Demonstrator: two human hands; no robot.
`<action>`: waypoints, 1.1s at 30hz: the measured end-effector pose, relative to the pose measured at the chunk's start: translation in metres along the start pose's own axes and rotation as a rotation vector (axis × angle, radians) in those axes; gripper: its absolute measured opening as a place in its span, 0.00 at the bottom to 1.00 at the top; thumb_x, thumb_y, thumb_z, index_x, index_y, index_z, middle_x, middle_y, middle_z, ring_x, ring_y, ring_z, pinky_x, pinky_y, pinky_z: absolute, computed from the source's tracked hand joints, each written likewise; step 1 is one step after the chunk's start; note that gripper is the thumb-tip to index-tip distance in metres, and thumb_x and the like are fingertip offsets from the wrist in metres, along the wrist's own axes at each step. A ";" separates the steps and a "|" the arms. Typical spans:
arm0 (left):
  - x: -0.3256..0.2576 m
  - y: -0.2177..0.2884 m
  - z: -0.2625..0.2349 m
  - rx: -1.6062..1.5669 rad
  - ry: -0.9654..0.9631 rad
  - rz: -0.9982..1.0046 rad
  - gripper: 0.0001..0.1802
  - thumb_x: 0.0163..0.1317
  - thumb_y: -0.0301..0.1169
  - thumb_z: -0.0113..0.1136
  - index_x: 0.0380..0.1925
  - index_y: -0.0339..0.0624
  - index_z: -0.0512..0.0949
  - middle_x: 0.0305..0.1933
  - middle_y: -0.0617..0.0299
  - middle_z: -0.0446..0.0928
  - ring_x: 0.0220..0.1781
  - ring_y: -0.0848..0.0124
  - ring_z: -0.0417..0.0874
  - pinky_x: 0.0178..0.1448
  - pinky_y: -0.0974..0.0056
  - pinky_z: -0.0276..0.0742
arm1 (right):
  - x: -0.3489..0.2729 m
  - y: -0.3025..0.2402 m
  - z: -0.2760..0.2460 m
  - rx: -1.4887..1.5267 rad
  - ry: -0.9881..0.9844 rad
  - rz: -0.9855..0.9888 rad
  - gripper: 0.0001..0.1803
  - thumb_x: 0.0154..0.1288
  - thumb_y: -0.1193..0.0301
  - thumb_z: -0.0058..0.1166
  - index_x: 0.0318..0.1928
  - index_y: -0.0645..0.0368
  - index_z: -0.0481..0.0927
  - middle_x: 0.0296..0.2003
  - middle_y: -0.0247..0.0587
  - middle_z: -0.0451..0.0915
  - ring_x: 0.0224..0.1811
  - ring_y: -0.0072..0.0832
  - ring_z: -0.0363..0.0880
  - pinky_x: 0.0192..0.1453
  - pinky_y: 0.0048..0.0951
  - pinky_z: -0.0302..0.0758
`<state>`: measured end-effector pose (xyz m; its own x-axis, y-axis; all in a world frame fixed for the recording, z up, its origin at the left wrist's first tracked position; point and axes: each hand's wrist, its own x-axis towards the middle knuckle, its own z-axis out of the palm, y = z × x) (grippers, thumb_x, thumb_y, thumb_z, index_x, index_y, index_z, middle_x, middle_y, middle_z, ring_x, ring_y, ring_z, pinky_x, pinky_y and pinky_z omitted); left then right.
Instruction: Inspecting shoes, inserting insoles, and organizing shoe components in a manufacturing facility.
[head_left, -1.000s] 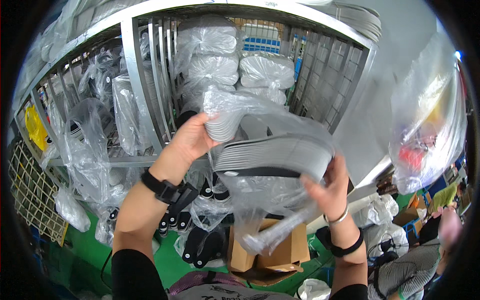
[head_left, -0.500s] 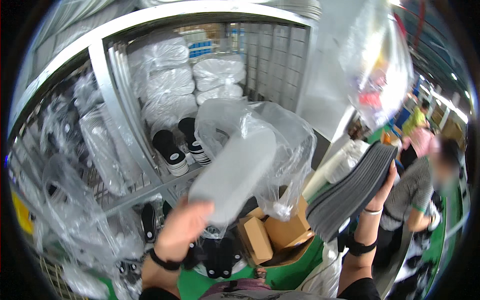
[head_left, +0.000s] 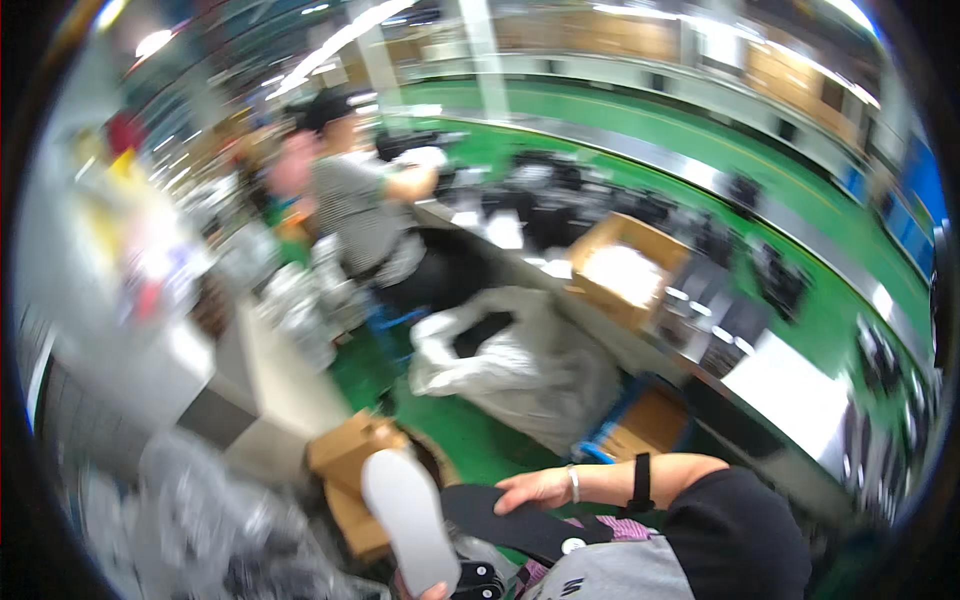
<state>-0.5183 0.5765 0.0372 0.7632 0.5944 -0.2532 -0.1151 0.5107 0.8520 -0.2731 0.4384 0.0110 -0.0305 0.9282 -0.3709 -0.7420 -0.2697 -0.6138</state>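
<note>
My left hand shows only as fingertips at the lower edge, closed on a pale grey insole that stands nearly upright. Just right of it, my right hand grips black insoles, thumb on top, and holds them low in front of my body. The insoles' tips lie close together, and how many are in the right hand is hidden from above. A dark insole with white round marks shows below them.
Left of the insoles stands an opened cardboard box, near crumpled clear plastic bags. Ahead, a large white sack lies beside a long bench bearing a carton and dark shoe parts. A co-worker in a striped shirt works there.
My view has swung right, from the wire rack to the bench. Both hands have come down and closer together, the pale insole in the left and the black ones in the right.
</note>
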 end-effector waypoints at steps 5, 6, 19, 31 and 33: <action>0.028 -0.027 0.080 0.214 -0.117 -0.073 0.25 0.49 0.20 0.47 0.51 0.30 0.62 0.49 0.51 0.68 0.50 0.62 0.69 0.55 0.60 0.65 | -0.152 0.084 -0.029 0.254 0.131 -0.236 0.35 0.49 0.69 0.59 0.56 0.61 0.57 0.46 0.38 0.70 0.44 0.21 0.71 0.48 0.25 0.71; 0.032 -0.032 0.101 0.245 -0.263 -0.138 0.29 0.47 0.20 0.50 0.53 0.31 0.59 0.50 0.51 0.66 0.50 0.61 0.68 0.54 0.59 0.66 | -0.182 0.095 -0.032 0.276 0.313 -0.291 0.35 0.48 0.69 0.59 0.56 0.61 0.57 0.45 0.38 0.71 0.43 0.21 0.71 0.47 0.25 0.71; -0.078 -0.248 0.485 0.681 -1.373 -0.574 0.35 0.39 0.22 0.57 0.52 0.31 0.59 0.47 0.55 0.68 0.45 0.71 0.72 0.50 0.68 0.66 | -0.647 0.285 -0.046 0.550 1.750 -1.214 0.33 0.49 0.72 0.53 0.57 0.61 0.59 0.46 0.41 0.69 0.47 0.26 0.69 0.50 0.26 0.69; -0.192 -0.355 0.584 0.811 -1.536 -0.719 0.32 0.43 0.24 0.57 0.52 0.31 0.60 0.44 0.58 0.70 0.45 0.73 0.71 0.50 0.69 0.66 | -0.769 0.422 -0.091 0.517 2.050 -0.255 0.24 0.52 0.70 0.55 0.50 0.63 0.68 0.41 0.46 0.75 0.41 0.32 0.75 0.46 0.28 0.70; -0.198 -0.368 0.585 0.940 -1.679 -0.391 0.34 0.41 0.25 0.58 0.52 0.32 0.60 0.45 0.57 0.70 0.47 0.70 0.71 0.52 0.69 0.65 | -0.761 0.409 -0.089 -0.115 2.396 0.418 0.22 0.50 0.68 0.55 0.46 0.64 0.70 0.36 0.48 0.75 0.38 0.38 0.74 0.44 0.31 0.71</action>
<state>-0.2549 -0.0925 0.0412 0.4548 -0.8308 -0.3208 0.0671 -0.3272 0.9426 -0.4938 -0.4008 -0.0193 0.4384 -0.8779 -0.1928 -0.8733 -0.3653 -0.3222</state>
